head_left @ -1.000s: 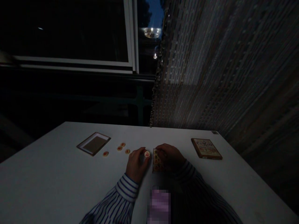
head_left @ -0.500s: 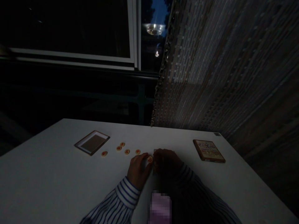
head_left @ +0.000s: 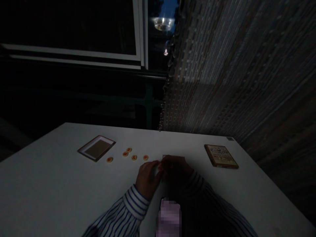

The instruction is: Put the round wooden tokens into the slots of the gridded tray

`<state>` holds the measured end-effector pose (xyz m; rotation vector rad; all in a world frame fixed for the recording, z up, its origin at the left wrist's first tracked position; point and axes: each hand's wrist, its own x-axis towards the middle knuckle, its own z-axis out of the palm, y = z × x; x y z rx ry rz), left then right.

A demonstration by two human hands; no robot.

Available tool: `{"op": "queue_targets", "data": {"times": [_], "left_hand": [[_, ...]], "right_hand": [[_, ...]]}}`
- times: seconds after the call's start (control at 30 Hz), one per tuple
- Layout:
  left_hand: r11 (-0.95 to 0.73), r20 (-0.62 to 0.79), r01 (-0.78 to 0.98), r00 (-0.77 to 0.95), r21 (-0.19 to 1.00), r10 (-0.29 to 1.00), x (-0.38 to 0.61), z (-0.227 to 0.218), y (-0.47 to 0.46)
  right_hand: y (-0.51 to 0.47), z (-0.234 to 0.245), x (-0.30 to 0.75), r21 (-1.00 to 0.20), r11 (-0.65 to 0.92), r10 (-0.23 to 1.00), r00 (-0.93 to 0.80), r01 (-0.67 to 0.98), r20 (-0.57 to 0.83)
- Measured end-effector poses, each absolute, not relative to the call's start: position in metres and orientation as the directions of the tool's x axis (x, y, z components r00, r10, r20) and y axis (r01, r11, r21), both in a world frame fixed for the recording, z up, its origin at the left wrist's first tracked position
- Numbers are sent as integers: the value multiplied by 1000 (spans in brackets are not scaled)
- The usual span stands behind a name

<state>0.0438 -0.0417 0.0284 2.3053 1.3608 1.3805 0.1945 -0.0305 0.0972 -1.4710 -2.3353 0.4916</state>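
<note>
The scene is very dim. My left hand rests on the white table with its fingers curled, and a small round wooden disc shows at its fingertips. My right hand is closed over a small box whose pale corner sticks out behind it. The two hands touch. Several round discs with red marks lie in a row to the left: one nearest my left hand, then another, a pair and one farther off.
An open shallow box tray lies at the far left of the table. A flat printed box lid lies at the right. A beaded curtain hangs behind the table, and a dark window is at the back left.
A disc that was at my left fingertips now lies on the table in the row. My left hand has come back to my right hand and holds another disc. The box is now covered.
</note>
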Motion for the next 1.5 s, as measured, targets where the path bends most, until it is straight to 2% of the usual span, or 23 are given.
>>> {"op": "queue_targets", "data": {"times": [0.13,0.27,0.4,0.53,0.77,0.87,1.03,1.23,1.5], "left_hand": [[-557,608,600,143,575,781,44,31,-42],[-459,510,524,54,717,859,44,30,-43],[-297,325,337,-29,893,945,48,35,-45],[-175,183,124,-55,977,982,52,43,-45],[-64,62,-85,-24,994,998,52,42,-43],[-36,34,-128,-19,991,999,52,40,-42],[-33,30,-153,-26,988,999,52,41,-42],[-37,34,-104,-23,994,999,49,41,-41],[-28,26,-65,-27,997,999,48,43,-43]], "right_hand": [[-30,92,196,-522,421,904,-388,741,179],[-29,87,197,-555,408,912,-350,725,213],[-27,84,200,-598,410,911,-337,689,236],[-23,79,202,-578,459,888,-376,675,266],[-21,72,202,-540,466,885,-374,701,278],[-21,69,203,-580,471,882,-368,665,295],[-19,67,204,-602,484,874,-382,635,301],[-17,68,202,-532,503,862,-435,681,259],[-21,73,200,-515,448,894,-379,731,239]]}}
